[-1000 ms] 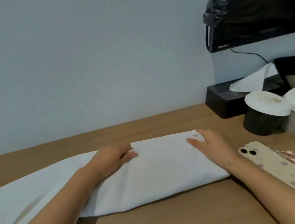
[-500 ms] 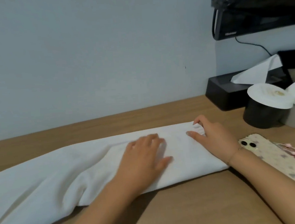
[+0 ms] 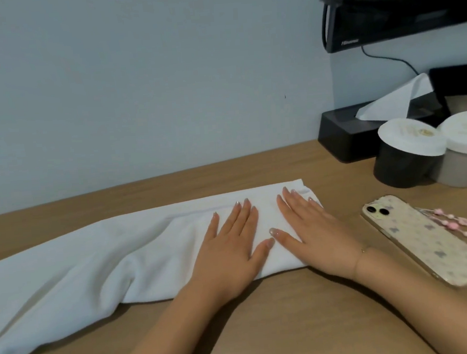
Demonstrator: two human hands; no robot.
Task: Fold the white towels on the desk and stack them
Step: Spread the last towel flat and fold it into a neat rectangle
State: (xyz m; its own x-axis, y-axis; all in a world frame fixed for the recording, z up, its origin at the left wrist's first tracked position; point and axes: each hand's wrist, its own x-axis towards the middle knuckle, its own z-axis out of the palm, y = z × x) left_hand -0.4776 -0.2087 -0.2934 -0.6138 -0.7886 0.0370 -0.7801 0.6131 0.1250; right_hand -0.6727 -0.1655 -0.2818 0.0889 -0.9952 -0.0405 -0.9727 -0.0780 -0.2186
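Observation:
A white towel (image 3: 99, 260) lies across the wooden desk (image 3: 294, 325), folded lengthwise into a long band that runs from the left edge to the middle. Its right end is flat and neat, while the left part is rumpled. My left hand (image 3: 232, 246) lies flat on the towel's right end with fingers straight. My right hand (image 3: 309, 232) rests flat beside it on the same end, fingers spread, thumbs almost touching.
A phone (image 3: 424, 240) in a patterned case with a pink bead strap (image 3: 454, 222) lies right of the towel. Behind it stand two lidded cups (image 3: 409, 151), a black tissue box (image 3: 346, 134) and a wall-mounted screen (image 3: 397, 7).
My left hand slid right along the towel and now lies flat next to my right hand. My right hand went from holding the end's corner to lying flat on it.

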